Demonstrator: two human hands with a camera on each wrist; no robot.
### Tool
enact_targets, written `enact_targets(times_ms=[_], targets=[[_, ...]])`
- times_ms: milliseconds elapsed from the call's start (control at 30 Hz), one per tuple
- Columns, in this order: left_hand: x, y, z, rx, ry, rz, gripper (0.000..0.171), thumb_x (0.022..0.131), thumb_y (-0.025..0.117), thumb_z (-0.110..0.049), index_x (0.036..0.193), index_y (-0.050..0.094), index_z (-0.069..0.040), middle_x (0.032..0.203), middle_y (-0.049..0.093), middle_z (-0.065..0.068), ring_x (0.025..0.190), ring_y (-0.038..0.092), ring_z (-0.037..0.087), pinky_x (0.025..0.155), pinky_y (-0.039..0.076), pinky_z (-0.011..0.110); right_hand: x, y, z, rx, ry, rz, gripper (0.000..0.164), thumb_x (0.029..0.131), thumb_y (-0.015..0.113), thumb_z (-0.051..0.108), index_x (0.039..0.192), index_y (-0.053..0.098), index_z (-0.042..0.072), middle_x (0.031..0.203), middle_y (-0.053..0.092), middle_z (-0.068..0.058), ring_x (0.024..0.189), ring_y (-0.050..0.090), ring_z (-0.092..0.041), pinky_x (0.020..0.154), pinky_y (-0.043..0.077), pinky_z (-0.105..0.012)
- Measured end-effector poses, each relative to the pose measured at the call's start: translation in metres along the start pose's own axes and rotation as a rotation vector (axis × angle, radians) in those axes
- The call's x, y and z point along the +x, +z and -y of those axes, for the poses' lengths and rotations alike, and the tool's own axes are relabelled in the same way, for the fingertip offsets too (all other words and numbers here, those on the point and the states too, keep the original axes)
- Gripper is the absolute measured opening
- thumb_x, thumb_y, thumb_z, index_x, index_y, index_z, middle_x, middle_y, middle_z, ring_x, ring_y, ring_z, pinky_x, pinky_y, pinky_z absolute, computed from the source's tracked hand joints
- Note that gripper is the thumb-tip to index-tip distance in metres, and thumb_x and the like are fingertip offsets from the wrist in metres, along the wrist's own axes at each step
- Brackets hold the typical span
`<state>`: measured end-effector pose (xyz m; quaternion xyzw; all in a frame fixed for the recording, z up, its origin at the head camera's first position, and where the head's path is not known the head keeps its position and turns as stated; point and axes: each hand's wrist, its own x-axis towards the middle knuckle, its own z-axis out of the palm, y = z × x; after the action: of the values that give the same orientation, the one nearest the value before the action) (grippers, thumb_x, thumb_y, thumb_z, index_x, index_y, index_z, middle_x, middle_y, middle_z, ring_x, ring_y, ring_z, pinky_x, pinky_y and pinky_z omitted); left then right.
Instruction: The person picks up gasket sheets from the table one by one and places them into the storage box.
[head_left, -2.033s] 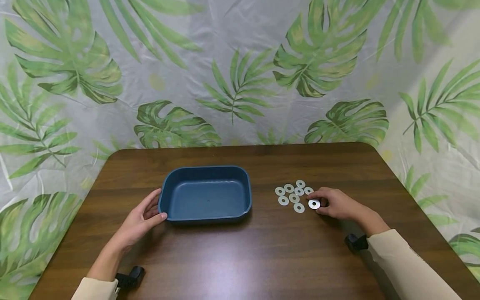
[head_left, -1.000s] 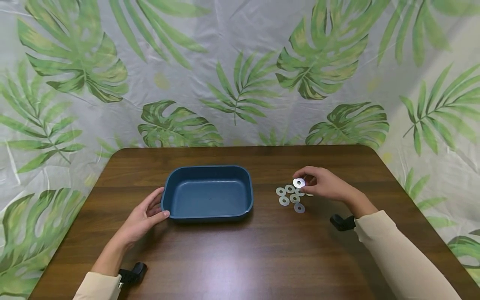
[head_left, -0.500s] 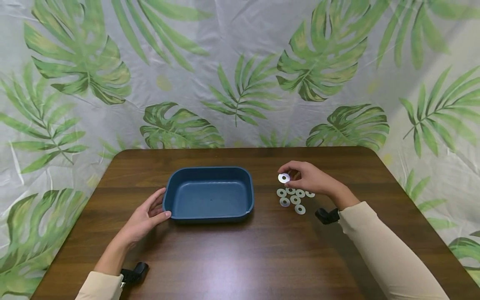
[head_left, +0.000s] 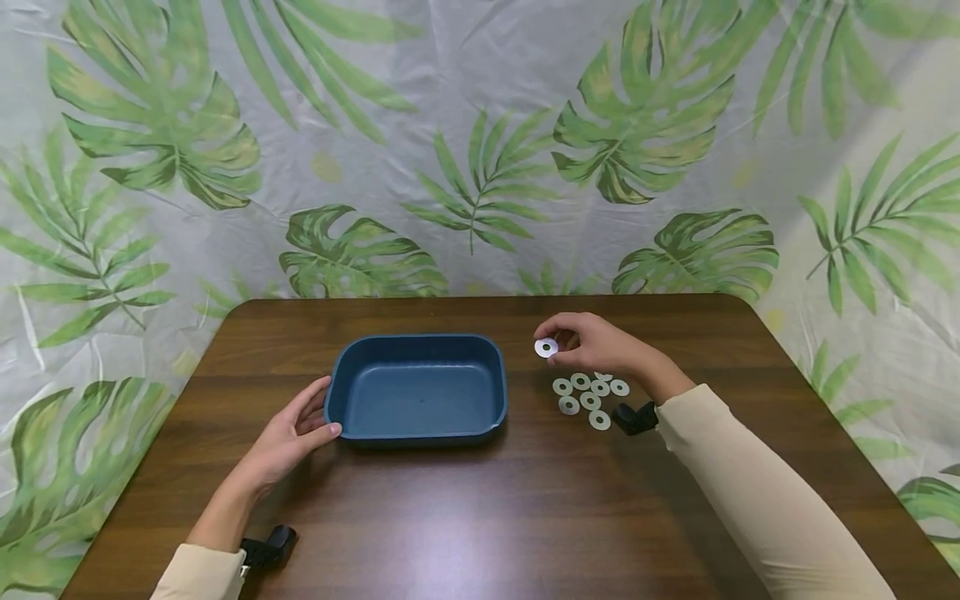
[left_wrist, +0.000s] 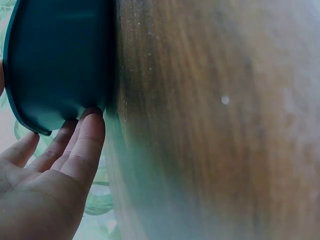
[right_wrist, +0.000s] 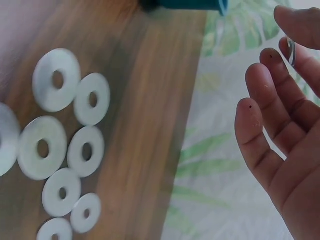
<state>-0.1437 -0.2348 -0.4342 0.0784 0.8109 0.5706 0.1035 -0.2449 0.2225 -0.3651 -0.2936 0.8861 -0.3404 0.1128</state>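
Between thumb and index finger, my right hand (head_left: pixel 596 343) pinches a flat metal washer (head_left: pixel 540 352), raised over the back of the table, right of the blue tray (head_left: pixel 418 437). In the right wrist view this washer (right_wrist: pixel 291 51) shows edge-on, while the other fingers stay loosely extended. Several loose washers (right_wrist: pixel 42 72) of pale metal lie flat in a cluster below the right hand. My left hand (head_left: pixel 285 437) rests against the tray's left end, thumb at the front corner. The left fingertips (left_wrist: pixel 92 114) touch the tray's outer wall in the left wrist view.
The brown wooden table (head_left: pixel 450 517) has rounded back corners. Behind it hangs a leaf-patterned cloth (head_left: pixel 480 167). Each wrist carries a black strap-mounted device, one (head_left: pixel 270 546) on the left and one (head_left: pixel 633 418) on the right.
My right hand has lifted the washer from the cluster's right side and carried it left and back, toward the tray. The left hand keeps its place at the tray.
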Motion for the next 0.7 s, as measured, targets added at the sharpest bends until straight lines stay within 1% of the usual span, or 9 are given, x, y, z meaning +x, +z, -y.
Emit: enact_targets(times_ms=[233, 367, 433, 567, 700], targets=[[0.0, -0.001, 0.0, 0.001, 0.002, 0.006, 0.074, 0.097, 0.061, -0.014, 0.158, 0.019, -0.005, 0.157, 0.03, 0.032, 0.133, 0.045, 0.051, 0.085, 0.047, 0.01, 0.021, -0.001, 0.017, -0.027, -0.059, 0.017, 0.038, 0.088, 0.072, 0.005, 0.125, 0.063, 0.006, 0.115, 0.068, -0.011, 0.099, 0.064, -0.021, 0.087, 0.056, -0.037], [0.001, -0.001, -0.001, 0.007, 0.003, 0.005, 0.074, 0.097, 0.061, -0.014, 0.158, 0.019, -0.005, 0.156, 0.031, 0.032, 0.132, 0.046, 0.05, 0.085, 0.046, 0.01, 0.033, 0.002, 0.025, -0.002, -0.055, 0.049, 0.037, 0.089, 0.072, 0.007, 0.125, 0.063, 0.007, 0.116, 0.067, -0.011, 0.1, 0.063, -0.021, 0.091, 0.055, -0.042], [0.001, -0.001, -0.002, 0.013, 0.001, 0.003, 0.074, 0.098, 0.061, -0.014, 0.158, 0.02, -0.005, 0.156, 0.031, 0.032, 0.132, 0.046, 0.05, 0.085, 0.046, 0.01, 0.04, 0.004, 0.029, 0.008, -0.044, 0.068, 0.037, 0.089, 0.071, 0.007, 0.125, 0.063, 0.007, 0.116, 0.067, -0.01, 0.1, 0.063, -0.021, 0.092, 0.054, -0.043], [0.001, 0.0, -0.002, 0.012, -0.002, 0.003, 0.073, 0.098, 0.061, -0.014, 0.158, 0.02, -0.005, 0.156, 0.031, 0.032, 0.132, 0.046, 0.05, 0.085, 0.047, 0.01, 0.053, 0.011, 0.032, 0.019, -0.035, 0.1, 0.037, 0.088, 0.072, 0.008, 0.124, 0.064, 0.005, 0.117, 0.067, -0.01, 0.099, 0.063, -0.021, 0.092, 0.054, -0.04], [0.0, 0.0, -0.001, 0.008, -0.008, 0.002, 0.074, 0.097, 0.062, -0.013, 0.157, 0.02, -0.004, 0.157, 0.03, 0.033, 0.132, 0.046, 0.049, 0.085, 0.047, 0.01, 0.063, 0.022, 0.037, 0.028, -0.045, 0.129, 0.039, 0.088, 0.073, 0.009, 0.125, 0.063, 0.002, 0.121, 0.066, -0.011, 0.098, 0.063, -0.02, 0.091, 0.054, -0.037]])
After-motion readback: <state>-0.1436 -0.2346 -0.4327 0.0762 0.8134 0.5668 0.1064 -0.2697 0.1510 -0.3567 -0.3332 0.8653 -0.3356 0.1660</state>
